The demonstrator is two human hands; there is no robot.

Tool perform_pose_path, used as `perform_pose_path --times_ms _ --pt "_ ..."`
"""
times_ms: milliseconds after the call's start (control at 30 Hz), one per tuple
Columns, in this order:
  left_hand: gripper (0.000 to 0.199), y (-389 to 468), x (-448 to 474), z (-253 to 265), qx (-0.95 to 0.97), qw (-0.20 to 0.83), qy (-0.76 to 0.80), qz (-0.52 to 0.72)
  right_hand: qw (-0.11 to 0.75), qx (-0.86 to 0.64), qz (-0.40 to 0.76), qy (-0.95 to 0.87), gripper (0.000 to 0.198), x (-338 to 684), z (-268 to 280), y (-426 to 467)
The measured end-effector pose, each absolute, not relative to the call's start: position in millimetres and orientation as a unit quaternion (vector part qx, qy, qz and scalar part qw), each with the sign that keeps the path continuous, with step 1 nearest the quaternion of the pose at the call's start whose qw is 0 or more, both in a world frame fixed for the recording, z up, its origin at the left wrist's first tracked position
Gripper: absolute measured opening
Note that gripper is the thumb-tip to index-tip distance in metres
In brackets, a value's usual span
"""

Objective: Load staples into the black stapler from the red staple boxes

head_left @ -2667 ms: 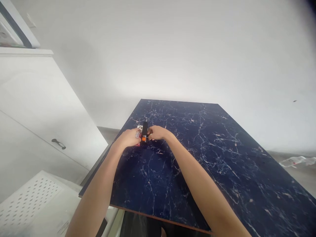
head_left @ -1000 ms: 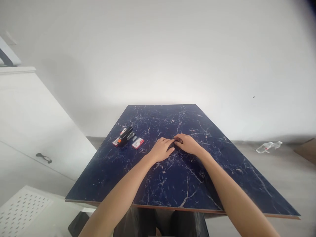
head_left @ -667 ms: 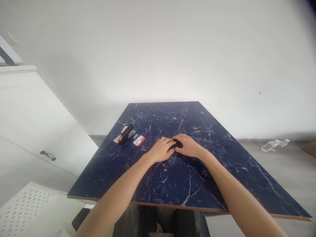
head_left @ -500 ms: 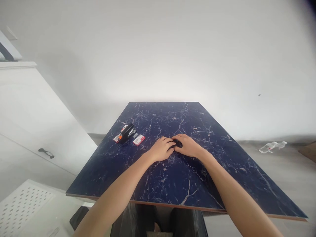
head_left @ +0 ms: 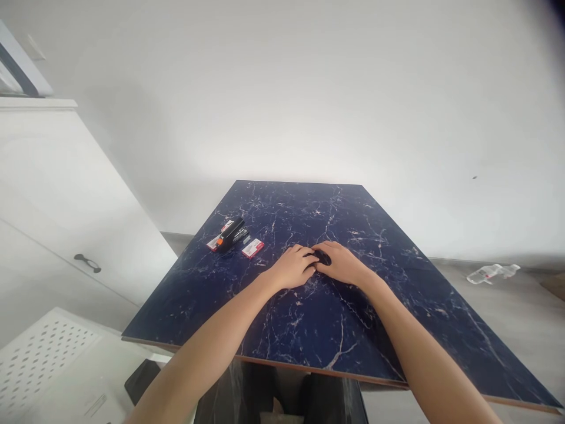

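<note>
My left hand [head_left: 295,267] and my right hand [head_left: 339,261] meet near the middle of the dark blue marble-patterned table [head_left: 304,330]. Between them is a small black rounded object [head_left: 324,257], mostly covered by the fingers, its kind unclear. Both hands have curled fingers closed on it, low over the tabletop. To the left lies a black stapler [head_left: 231,235] with an orange patch at its near end. Beside it rests a red-and-white small box [head_left: 253,248]. Another similar box [head_left: 212,243] shows partly behind the stapler.
A white cabinet [head_left: 53,194] with a dark handle stands left of the table. Below it is a white perforated surface [head_left: 53,353]. Clear plastic bottles [head_left: 492,272] lie on the floor at right. A white wall [head_left: 304,94] rises behind the table.
The view has shifted and tilted slightly, so the table appears a little further right. Both hands stay together around the small black object; the stapler and boxes keep their places on the table.
</note>
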State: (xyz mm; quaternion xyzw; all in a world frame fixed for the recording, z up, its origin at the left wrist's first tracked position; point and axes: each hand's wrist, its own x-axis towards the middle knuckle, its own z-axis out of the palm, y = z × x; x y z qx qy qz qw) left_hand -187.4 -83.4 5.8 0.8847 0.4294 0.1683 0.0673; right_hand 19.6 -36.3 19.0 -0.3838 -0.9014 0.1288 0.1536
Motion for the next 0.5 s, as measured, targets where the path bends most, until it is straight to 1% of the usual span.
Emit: perform_pose_path --times_ms 200,367,500 --pt "0.041 -83 -188 8 0.886 0.073 0.428 0.163 0.151 -0.388 0.132 -0.900 0.039 20 20 -37" --pt "0.037 -83 -187 6 0.884 0.066 0.429 0.170 0.152 -0.390 0.139 -0.897 0.038 19 20 -37" --pt "0.031 -77 -197 19 0.855 0.027 0.468 0.221 0.150 -0.396 0.143 -0.894 0.041 22 19 -35"
